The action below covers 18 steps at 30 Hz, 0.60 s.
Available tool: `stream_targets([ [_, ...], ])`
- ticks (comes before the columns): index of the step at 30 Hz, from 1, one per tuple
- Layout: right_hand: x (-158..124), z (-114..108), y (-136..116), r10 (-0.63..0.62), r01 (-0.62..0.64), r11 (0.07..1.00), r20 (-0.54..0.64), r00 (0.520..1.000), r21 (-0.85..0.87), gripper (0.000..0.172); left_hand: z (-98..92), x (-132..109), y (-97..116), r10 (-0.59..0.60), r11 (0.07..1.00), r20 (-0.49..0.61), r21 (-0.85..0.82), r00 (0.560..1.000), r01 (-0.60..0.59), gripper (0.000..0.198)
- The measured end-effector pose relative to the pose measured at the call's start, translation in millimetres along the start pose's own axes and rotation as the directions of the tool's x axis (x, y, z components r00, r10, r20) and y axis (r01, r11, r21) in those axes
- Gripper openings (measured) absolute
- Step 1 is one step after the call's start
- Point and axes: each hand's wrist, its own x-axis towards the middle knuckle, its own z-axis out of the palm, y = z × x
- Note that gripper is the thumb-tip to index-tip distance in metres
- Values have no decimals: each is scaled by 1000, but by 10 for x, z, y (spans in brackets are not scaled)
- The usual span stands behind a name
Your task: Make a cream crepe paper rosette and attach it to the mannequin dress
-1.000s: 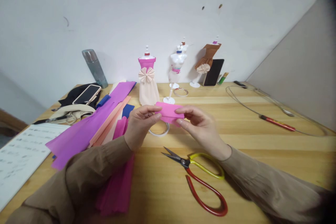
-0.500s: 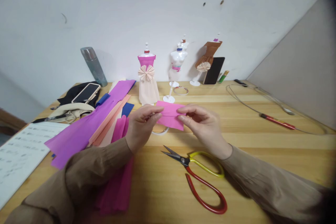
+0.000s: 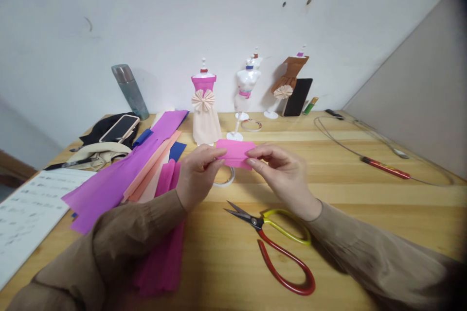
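Note:
A small pink paper piece (image 3: 235, 151) with a crease across it is stretched between my two hands above the table. My left hand (image 3: 199, 170) pinches its left edge between thumb and fingers. At the right edge, my right hand (image 3: 282, 172) pinches it the same way. Behind the paper stands a mini mannequin (image 3: 206, 112) in a pink top and cream skirt with a fan bow. A roll of clear tape (image 3: 228, 182) lies partly hidden under the paper. Nearer to me lie scissors (image 3: 257, 222) with blades parted, one handle yellow and one red.
Purple paper (image 3: 109, 180), peach and magenta sheets lie at left, beside a printed page (image 3: 29, 209). Farther back are a phone (image 3: 119, 129), a bottle (image 3: 129, 91), a white mannequin (image 3: 248, 80) and a brown-dressed mannequin (image 3: 290, 73). A cable with a red tool (image 3: 386, 168) lies right.
The lower part of the pink paper has folded or tilted up, so it looks shorter and shows more of the tape roll. Both hands keep their pinch and have barely moved.

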Motion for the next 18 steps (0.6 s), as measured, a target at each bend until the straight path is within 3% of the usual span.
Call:
stream_targets([
  [18, 23, -10, 29, -75, 83, 986, 61, 995, -142, 6, 17, -10, -23, -108, 994, 1, -16, 994, 108, 10],
])
